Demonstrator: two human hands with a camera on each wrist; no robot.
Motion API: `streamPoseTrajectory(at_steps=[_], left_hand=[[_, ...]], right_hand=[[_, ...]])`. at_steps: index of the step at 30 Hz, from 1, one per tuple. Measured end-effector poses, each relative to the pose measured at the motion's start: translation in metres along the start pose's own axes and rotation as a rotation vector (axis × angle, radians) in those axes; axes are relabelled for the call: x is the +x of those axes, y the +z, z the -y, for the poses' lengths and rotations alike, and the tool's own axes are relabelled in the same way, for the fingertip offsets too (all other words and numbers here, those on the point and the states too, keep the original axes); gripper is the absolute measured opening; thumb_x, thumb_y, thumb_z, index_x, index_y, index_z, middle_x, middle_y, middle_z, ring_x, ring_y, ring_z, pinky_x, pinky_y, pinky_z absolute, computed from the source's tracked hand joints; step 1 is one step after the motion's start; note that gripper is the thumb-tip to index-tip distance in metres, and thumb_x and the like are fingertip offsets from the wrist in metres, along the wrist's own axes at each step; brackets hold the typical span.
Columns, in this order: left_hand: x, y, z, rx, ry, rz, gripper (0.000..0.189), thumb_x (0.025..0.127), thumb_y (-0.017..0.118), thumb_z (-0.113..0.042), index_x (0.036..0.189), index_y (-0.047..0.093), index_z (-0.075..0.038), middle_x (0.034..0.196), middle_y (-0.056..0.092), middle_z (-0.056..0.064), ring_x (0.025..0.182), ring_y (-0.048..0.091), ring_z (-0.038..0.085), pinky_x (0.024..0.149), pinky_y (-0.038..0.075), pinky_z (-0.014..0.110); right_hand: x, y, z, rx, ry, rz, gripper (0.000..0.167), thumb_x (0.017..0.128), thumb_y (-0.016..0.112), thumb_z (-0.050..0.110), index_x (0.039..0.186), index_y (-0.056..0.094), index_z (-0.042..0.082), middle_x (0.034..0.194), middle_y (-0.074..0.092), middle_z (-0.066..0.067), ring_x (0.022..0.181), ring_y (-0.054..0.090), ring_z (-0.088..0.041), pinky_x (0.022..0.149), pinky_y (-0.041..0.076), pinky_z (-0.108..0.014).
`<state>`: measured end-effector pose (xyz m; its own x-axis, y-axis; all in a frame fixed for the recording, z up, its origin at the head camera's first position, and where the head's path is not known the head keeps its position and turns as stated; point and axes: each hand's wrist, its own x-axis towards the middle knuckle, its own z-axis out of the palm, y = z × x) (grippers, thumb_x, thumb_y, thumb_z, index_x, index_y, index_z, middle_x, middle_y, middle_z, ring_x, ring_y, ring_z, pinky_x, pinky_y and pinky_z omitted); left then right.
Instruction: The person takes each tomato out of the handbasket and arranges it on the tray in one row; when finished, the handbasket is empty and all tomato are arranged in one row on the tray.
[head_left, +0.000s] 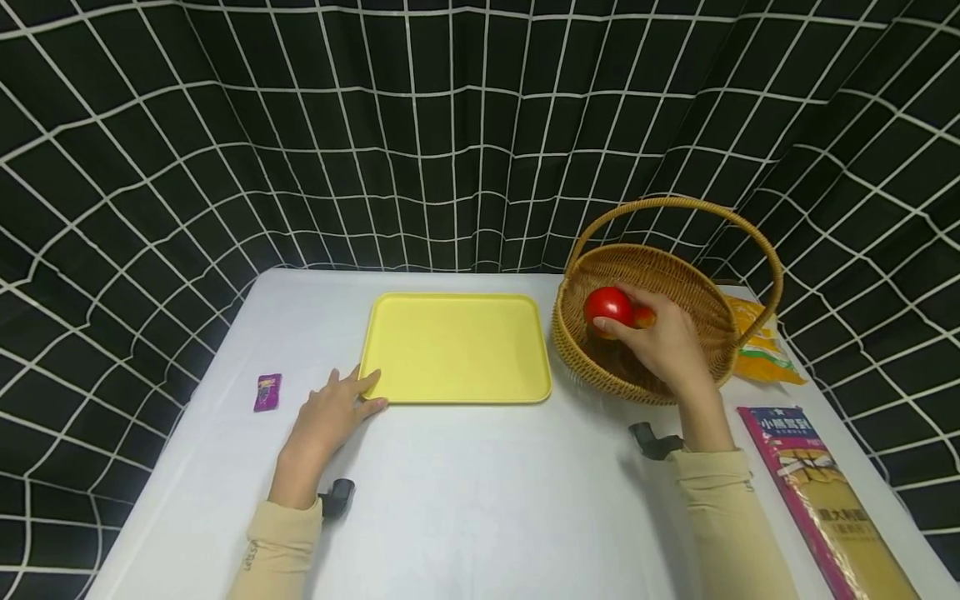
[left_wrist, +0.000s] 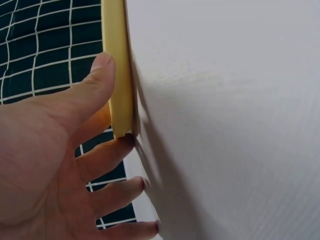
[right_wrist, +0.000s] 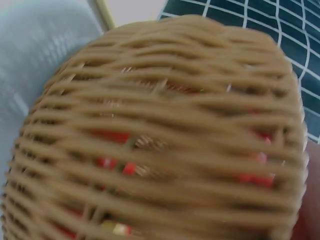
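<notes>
My right hand [head_left: 663,337] reaches into the brown wicker basket [head_left: 716,312] and grips a shiny, round red fruit [head_left: 607,305] between thumb and fingers. Whether it is a tomato or an apple I cannot tell. Beside it, partly hidden by the fingers, is another red-orange thing [head_left: 643,316]. The basket's woven wall [right_wrist: 165,115] fills the right wrist view, with red showing through its gaps. With fingers spread, my left hand [head_left: 330,417] touches the near left corner of the yellow tray [head_left: 457,350]; its thumb [left_wrist: 102,75] rests against the tray's edge [left_wrist: 120,75].
A small purple packet [head_left: 267,392] lies left of the tray on the white table [head_left: 480,500]. Behind the basket's right side is an orange bag [head_left: 761,346]. A long printed package [head_left: 825,500] lies along the right edge. A black gridded curtain [head_left: 450,142] surrounds the table.
</notes>
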<state>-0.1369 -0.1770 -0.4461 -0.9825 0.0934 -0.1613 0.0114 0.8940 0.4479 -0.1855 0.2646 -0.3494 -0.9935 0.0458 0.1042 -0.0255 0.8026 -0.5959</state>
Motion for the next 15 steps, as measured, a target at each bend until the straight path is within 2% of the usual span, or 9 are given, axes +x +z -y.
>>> streamPoseTrajectory(at_steps=[2, 9, 15], left_hand=[[0.001, 0.0, 0.0, -0.001, 0.001, 0.0, 0.06, 0.105, 0.065, -0.039, 0.157, 0.052, -0.012, 0.168, 0.036, 0.024, 0.155, 0.023, 0.06, 0.116, 0.023, 0.085], [0.003, 0.0, 0.001, -0.015, 0.004, 0.004, 0.06, 0.105, 0.065, -0.037, 0.157, 0.052, -0.011, 0.168, 0.034, 0.025, 0.155, 0.021, 0.061, 0.116, 0.021, 0.085], [0.005, -0.001, 0.0, -0.021, 0.005, 0.025, 0.06, 0.105, 0.065, -0.037, 0.157, 0.051, -0.01, 0.168, 0.033, 0.026, 0.154, 0.019, 0.063, 0.114, 0.019, 0.087]], right_hand=[[0.0, 0.002, 0.007, 0.034, 0.002, -0.036, 0.073, 0.094, 0.079, 0.048, 0.156, 0.055, 0.019, 0.155, 0.054, -0.026, 0.139, 0.046, -0.051, 0.107, 0.046, -0.074], [0.005, 0.014, 0.035, 0.172, -0.011, -0.093, 0.07, 0.093, 0.082, 0.041, 0.156, 0.056, 0.023, 0.155, 0.056, -0.021, 0.156, 0.029, -0.047, 0.113, 0.038, -0.079], [0.011, 0.037, 0.059, 0.254, -0.085, -0.148, 0.066, 0.091, 0.085, 0.034, 0.152, 0.061, 0.021, 0.137, 0.058, -0.019, 0.133, 0.046, -0.038, 0.11, 0.046, -0.064]])
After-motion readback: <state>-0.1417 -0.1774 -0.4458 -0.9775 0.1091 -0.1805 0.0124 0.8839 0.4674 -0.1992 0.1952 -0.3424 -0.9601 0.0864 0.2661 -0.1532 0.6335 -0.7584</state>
